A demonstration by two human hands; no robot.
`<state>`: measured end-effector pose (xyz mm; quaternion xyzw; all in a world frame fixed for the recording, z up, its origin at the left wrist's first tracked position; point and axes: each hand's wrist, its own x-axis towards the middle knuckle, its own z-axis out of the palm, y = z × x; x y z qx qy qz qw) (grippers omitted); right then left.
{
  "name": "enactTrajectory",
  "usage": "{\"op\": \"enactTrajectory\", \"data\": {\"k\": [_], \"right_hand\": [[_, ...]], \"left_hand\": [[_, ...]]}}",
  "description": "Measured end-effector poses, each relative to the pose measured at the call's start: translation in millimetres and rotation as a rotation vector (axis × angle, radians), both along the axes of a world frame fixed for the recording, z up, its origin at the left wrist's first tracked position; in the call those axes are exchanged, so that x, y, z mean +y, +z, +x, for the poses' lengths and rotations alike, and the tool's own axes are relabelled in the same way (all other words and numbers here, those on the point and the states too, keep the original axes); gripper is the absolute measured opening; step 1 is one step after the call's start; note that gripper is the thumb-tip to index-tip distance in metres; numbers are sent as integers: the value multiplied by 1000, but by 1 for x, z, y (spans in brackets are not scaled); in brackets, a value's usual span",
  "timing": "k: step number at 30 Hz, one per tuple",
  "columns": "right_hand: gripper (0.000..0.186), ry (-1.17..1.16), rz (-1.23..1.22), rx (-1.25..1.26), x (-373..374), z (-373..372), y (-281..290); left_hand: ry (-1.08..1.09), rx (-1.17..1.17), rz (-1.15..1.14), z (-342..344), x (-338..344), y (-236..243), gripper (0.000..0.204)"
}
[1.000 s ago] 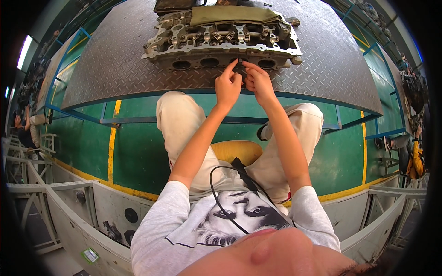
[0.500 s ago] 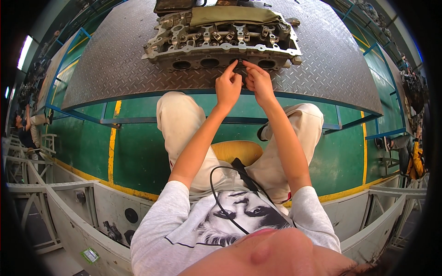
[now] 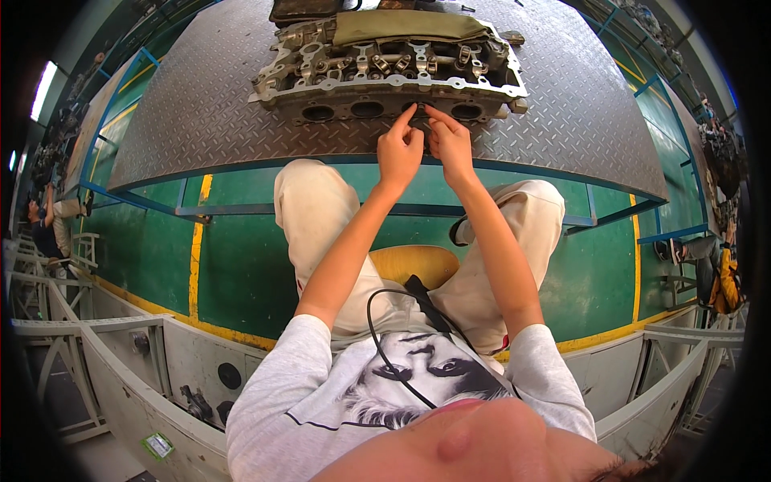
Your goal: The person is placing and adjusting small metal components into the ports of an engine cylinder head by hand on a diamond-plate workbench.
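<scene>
A grey diamond-plate metal tabletop (image 3: 201, 120) is carried by a blue steel frame (image 3: 237, 210). The green painted floor (image 3: 241, 289) is marked with yellow stripes (image 3: 195, 273). In the middle, a rounded, yellow-brown wooden seat (image 3: 414, 265) is partly hidden. At the far left a person in a dark top (image 3: 46, 238) is seen, at the far right a piece of bright yellow fabric (image 3: 728, 281).

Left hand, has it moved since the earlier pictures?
No, not visibly: judged against the engine cylinder head in the same view, the left hand shows no clear shift left, right, nearer or farther.
</scene>
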<state>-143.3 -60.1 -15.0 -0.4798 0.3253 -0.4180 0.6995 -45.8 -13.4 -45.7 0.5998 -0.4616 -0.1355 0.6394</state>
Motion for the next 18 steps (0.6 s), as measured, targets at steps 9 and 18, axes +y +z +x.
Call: {"op": "enactTrajectory", "data": {"k": [9, 18], "right_hand": [[32, -150, -298, 223, 1, 8, -13], [32, -82, -250, 161, -3, 3, -12]], "left_hand": [[56, -121, 42, -8, 7, 9, 44], [-22, -58, -4, -6, 3, 6, 45]]}}
